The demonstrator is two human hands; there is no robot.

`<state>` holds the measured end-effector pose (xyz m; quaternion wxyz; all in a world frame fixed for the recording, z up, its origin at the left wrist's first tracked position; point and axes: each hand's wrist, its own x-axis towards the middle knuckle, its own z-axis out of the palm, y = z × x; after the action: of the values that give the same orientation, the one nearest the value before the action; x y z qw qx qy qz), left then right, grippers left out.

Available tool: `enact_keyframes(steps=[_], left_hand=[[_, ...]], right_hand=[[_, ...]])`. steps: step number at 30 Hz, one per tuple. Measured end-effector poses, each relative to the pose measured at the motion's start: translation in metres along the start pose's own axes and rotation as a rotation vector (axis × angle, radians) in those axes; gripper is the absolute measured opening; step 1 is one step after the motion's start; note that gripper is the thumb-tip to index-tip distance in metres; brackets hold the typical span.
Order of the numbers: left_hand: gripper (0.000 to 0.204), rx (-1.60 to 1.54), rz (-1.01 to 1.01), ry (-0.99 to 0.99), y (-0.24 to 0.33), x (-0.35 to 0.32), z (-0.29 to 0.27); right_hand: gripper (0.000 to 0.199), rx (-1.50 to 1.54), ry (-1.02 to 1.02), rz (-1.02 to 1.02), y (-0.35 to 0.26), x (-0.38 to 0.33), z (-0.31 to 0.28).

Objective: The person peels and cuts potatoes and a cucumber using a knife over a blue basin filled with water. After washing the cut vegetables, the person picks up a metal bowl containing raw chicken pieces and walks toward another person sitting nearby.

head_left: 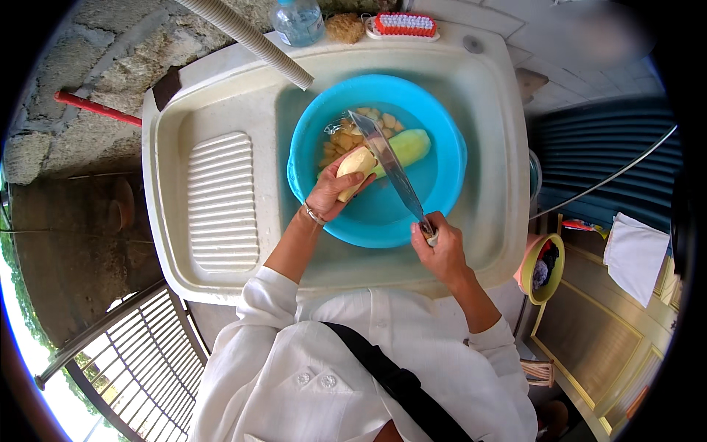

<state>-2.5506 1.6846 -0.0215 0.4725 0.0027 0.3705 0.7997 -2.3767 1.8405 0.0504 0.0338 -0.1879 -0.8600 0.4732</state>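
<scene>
My left hand (331,195) is closed round a peeled, pale yellow vegetable (353,174), perhaps a potato, over the left part of a blue plastic basin (451,132). In my right hand (443,249), a large knife (398,177) is gripped by its handle. Its long blade slants up and left across the basin, its edge close beside the yellow vegetable; I cannot tell whether they touch. Below the blade, a peeled pale green gourd-like vegetable (413,146) lies in the basin. Several pale yellow chunks (343,140) sit in water behind my left hand.
The basin stands in a white sink (493,184) with a ribbed drainboard (221,202) at left. A grey corrugated hose (254,40) hangs over the far edge, near a bottle (298,23), a brown scrubber (345,28) and a red brush (405,24). A yellow-rimmed bucket (549,283) stands right.
</scene>
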Motion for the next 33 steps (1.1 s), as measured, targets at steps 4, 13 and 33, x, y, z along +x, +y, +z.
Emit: enact_keyframes(steps=[4, 13, 33], left_hand=[[0.050, 0.064, -0.012, -0.017, -0.004, -0.001, 0.005], [0.040, -0.076, -0.039, 0.278, -0.031, 0.011, 0.017], [0.058, -0.036, 0.001, 0.168, -0.016, -0.014, 0.017]], right_hand=[[0.022, -0.156, -0.080, 0.027, 0.015, -0.001, 0.006], [0.021, -0.541, 0.057, -0.003, 0.048, 0.017, 0.030], [0.025, -0.456, -0.020, 0.044, 0.044, 0.013, 0.027]])
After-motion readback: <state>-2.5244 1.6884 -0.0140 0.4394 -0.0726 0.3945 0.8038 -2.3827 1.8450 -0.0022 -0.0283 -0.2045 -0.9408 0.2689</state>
